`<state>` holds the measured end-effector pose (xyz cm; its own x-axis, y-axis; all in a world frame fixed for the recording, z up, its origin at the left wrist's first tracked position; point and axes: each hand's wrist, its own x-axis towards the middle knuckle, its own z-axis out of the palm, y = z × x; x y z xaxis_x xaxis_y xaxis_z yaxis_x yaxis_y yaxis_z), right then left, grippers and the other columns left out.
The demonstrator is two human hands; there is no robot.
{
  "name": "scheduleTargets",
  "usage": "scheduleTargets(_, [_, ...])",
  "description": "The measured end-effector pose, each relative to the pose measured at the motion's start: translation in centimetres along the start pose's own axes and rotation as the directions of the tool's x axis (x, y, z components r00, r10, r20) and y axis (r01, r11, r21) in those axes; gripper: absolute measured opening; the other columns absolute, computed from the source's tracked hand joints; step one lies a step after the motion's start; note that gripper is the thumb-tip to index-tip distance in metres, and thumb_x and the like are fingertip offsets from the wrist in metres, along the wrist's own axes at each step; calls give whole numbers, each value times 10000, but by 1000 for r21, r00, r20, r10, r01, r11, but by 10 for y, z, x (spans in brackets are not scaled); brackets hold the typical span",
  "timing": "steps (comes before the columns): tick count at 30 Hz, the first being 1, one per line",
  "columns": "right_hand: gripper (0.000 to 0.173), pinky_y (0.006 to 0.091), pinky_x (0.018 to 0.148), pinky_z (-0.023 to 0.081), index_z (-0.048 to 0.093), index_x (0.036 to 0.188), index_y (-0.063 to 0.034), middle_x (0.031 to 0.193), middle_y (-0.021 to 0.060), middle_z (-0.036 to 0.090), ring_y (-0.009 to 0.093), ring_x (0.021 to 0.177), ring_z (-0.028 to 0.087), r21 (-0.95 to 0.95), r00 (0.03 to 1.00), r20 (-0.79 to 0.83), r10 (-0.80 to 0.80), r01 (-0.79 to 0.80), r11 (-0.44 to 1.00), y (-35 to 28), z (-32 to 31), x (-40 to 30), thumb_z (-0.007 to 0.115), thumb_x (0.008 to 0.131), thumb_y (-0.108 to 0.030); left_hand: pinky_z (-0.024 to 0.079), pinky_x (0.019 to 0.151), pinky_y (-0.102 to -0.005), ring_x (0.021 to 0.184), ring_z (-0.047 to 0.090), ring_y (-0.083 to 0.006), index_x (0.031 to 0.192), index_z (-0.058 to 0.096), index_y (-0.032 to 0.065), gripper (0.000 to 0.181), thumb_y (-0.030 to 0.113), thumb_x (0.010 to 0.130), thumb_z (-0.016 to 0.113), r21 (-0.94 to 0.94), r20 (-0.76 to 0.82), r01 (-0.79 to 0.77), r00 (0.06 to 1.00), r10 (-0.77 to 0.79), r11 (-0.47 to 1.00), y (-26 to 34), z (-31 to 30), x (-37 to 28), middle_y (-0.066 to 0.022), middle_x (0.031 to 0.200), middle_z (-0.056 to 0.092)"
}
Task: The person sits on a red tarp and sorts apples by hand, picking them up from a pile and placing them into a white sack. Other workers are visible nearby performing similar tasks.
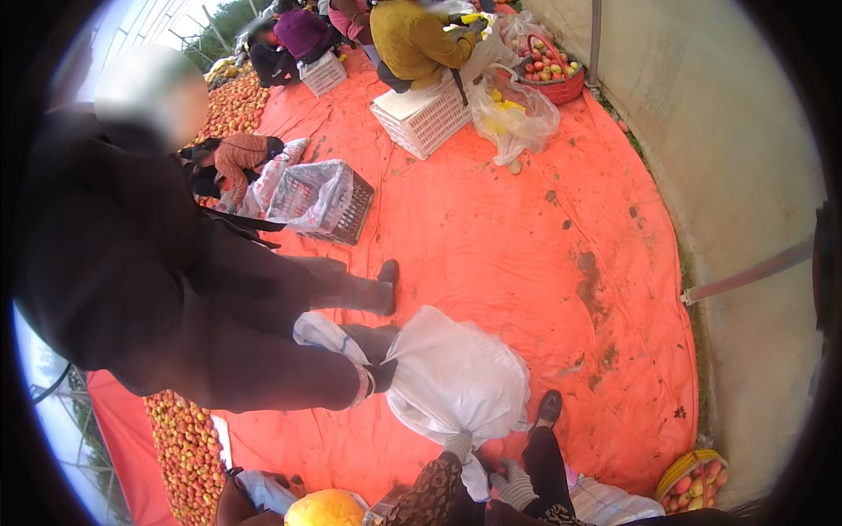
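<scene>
A white woven sack point(460, 378) lies bunched and bulging over the orange ground sheet. My left hand point(458, 445), in a grey striped glove, grips its gathered near edge. A loose tail of the sack hangs below that grip. Just right of this tail is my right hand point(515, 484), gloved alike, its thumb and fingers apart with nothing seen between them. Across from me, a standing person in dark clothes bends over and holds the sack's far side with a black-gloved hand point(385, 376). What the sack holds is hidden.
Apples heap at the left point(184, 454). A yellow-rimmed basket of apples point(694, 483) stands lower right, a red basket point(562, 89) farther off. A lined crate point(355, 210) and white crates point(427, 121) sit on the sheet point(493, 230). Several people work beyond. A pale wall point(737, 164) bounds the right.
</scene>
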<state>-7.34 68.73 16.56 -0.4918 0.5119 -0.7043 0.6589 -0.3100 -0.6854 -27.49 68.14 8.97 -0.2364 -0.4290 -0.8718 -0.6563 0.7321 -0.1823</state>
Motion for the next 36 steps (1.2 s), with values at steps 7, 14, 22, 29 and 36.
scheduleTargets(7, [283, 273, 500, 474, 506, 1091, 36, 760, 113, 596, 170, 566, 578, 337, 980, -138, 146, -92, 937, 116, -91, 10, 561, 853, -109, 430, 513, -373, 540, 552, -245, 835, 639, -6, 400, 376, 814, 521, 205, 26, -418, 906, 422, 885, -7, -62, -25, -135, 654, 603])
scheduleTargets(14, [220, 356, 540, 516, 573, 1024, 1, 751, 132, 613, 246, 591, 610, 516, 839, -28, 544, -453, 727, 183, -162, -24, 541, 836, -109, 419, 522, -331, 551, 513, -198, 913, 650, 19, 454, 449, 767, 644, 350, 201, -533, 846, 494, 770, 2, -126, -90, -101, 713, 600])
scheduleTargets(22, [163, 396, 423, 429, 523, 985, 5, 653, 132, 498, 265, 473, 505, 476, 888, -47, 458, -384, 792, 77, -272, -37, 482, 847, -71, 496, 528, -373, 657, 620, -240, 865, 660, 36, 267, 245, 828, 497, 785, 349, -556, 761, 546, 273, 20, -159, -79, -107, 792, 646])
scheduleTargets(29, [124, 353, 372, 408, 511, 952, -21, 601, 90, 470, 216, 435, 487, 607, 895, -231, 382, -174, 776, 28, -308, -32, 448, 866, -83, 478, 570, -399, 642, 601, -266, 851, 676, 10, 299, 284, 802, 568, 653, 261, -618, 726, 636, 438, 28, -148, -105, -137, 745, 654])
scheduleTargets(36, [175, 356, 473, 502, 567, 976, -31, 718, 112, 584, 225, 549, 579, 107, 948, -105, 299, -288, 952, -39, -309, -18, 520, 852, -146, 526, 654, -360, 730, 664, -268, 818, 713, 63, 196, 173, 809, 550, 760, 274, -542, 767, 580, 358, 64, -141, -76, -133, 767, 679])
